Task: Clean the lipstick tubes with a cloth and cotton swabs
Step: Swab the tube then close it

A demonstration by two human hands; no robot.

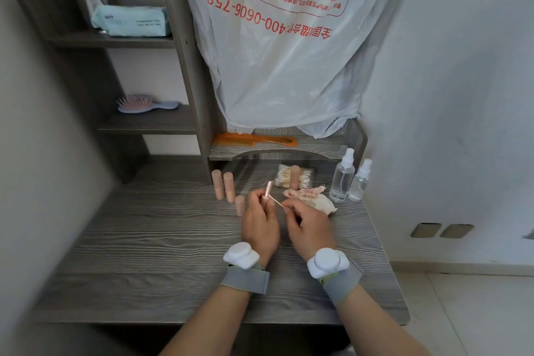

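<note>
the fingers of the left hand [260,224] curl round a rose-metal lipstick tube [268,190] and hold it upright just above the middle of the frame. the thumb and forefinger of the right hand [307,225] pinch a cotton swab [276,202], whose far tip seems to meet the tube's lower side. the step in hand looks like swabbing the bare tube. to do it well, the left grip should be firm and low so the tube cannot roll, the tip should work in short strokes round the seam, and the tube should be turned rather than the thin stick bent. left of the hands three peach tubes [229,186] stand near one another on the grey desk [144,254]. right of the hands lies a crumpled cloth [316,201], with the swab packet [281,175] and a fourth tube [294,176] behind it and two spray bottles [342,176] further right.
</note>
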